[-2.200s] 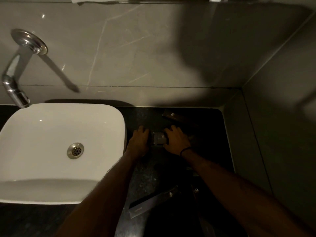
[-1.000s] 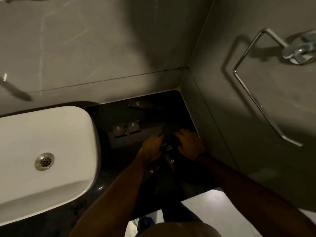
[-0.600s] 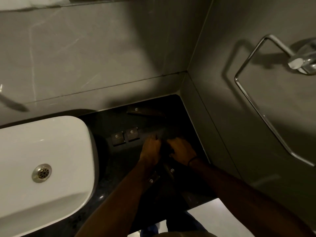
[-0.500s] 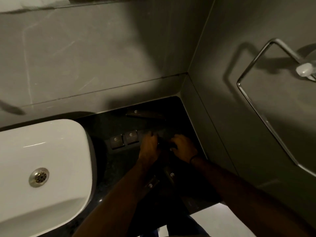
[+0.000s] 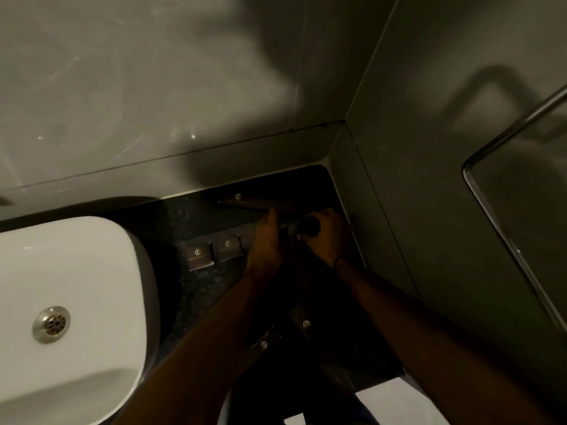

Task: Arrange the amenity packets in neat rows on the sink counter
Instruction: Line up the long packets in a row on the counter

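Note:
Two small square dark packets [image 5: 200, 256] [image 5: 228, 247] lie side by side on the black counter [image 5: 190, 216], right of the basin. A long dark packet [image 5: 245, 201] lies along the back wall. My left hand [image 5: 266, 240] and my right hand [image 5: 328, 237] are close together just right of the square packets, both closed on a small dark packet [image 5: 302, 227] held between them; it is dim and partly hidden. Two long packets [image 5: 305, 325] [image 5: 262, 345] lie nearer the front edge between my forearms.
A white basin [image 5: 76, 302] with a metal drain [image 5: 52, 324] fills the left. Grey walls meet in a corner behind the counter. A chrome towel ring [image 5: 491, 228] hangs on the right wall. The counter's front edge and pale floor [image 5: 399, 403] show below.
Both hands have moved toward the back of the counter, away from the front packets, and now sit level with the two square packets. The view has tilted and shifted right.

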`<state>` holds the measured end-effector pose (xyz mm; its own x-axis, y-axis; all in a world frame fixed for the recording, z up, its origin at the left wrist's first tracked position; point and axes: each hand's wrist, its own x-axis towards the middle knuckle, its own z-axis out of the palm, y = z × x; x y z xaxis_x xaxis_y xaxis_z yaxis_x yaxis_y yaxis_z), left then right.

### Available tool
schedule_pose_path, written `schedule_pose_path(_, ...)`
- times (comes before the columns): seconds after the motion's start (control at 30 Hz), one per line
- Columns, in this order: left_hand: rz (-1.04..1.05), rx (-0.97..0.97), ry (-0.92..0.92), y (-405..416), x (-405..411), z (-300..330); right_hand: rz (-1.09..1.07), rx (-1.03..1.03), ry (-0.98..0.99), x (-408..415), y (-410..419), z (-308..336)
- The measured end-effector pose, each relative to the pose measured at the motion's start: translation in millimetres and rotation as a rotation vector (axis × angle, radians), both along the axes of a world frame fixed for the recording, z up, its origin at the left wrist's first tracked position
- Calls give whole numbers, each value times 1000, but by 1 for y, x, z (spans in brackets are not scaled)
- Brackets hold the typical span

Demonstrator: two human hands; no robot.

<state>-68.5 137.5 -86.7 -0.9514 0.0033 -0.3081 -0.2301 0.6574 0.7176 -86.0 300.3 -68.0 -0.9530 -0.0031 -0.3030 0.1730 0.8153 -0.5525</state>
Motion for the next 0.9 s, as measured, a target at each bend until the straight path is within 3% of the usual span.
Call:
schedule_pose_path(0.13,-1,-89,91,-14,45,2,-23,102,96,38,23,3)
schedule_pose_path(0.27,-288,-304,121,-42,112,3,-32,153,97,84,39,7)
schedule_pose_path(0.4,-477,-503,80,-58,161,13,-59,124,42,106,43,15)
schedule_pose_path(0.5,-514,-522,-3,-59,187,19,-85,121,31,113,40,25)
schedule_pose_path(0.6,-279,-403,-133,-61,200,27,-133,37,66,124,28,39)
schedule_pose_path(0.73,159,-257,-119,-75,216,37,-34,-11,67,160,-16,47)
schedule_pose_path(0.9,300,-271,-165,-89,232,43,15,-99,-66,210,-80,25)
